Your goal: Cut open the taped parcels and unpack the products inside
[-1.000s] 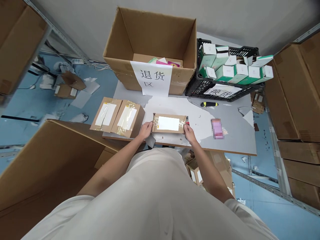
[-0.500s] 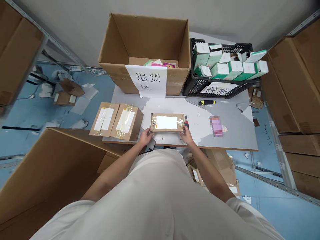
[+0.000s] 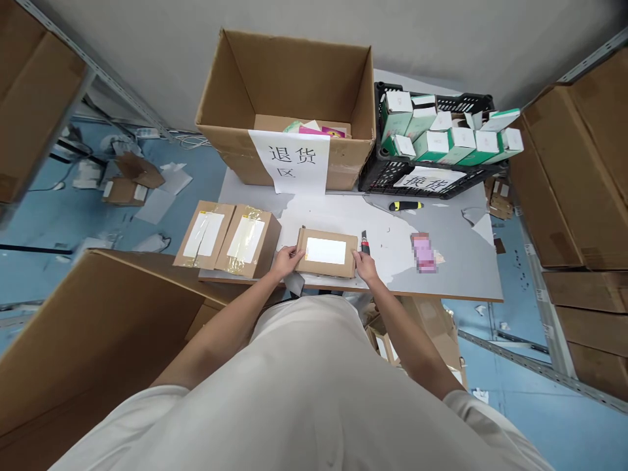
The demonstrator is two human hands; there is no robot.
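A small cardboard box with a white label on its upper face is held between my two hands at the table's front edge. My left hand grips its left side, and my right hand grips the right side. Just beyond my right hand lies a red and black box cutter. Two taped boxes with white labels, a left one and a right one, stand side by side to the left of my left hand.
A large open carton with a paper sign stands at the table's back. Beside it, a black crate holds several green-white boxes. A yellow-black tool and a pixelated pink item lie at right. Another big open carton is at lower left.
The held box has turned, so a different face with a plain white label shows instead of the taped one. Both hands still hold its sides. The view has shifted slightly.
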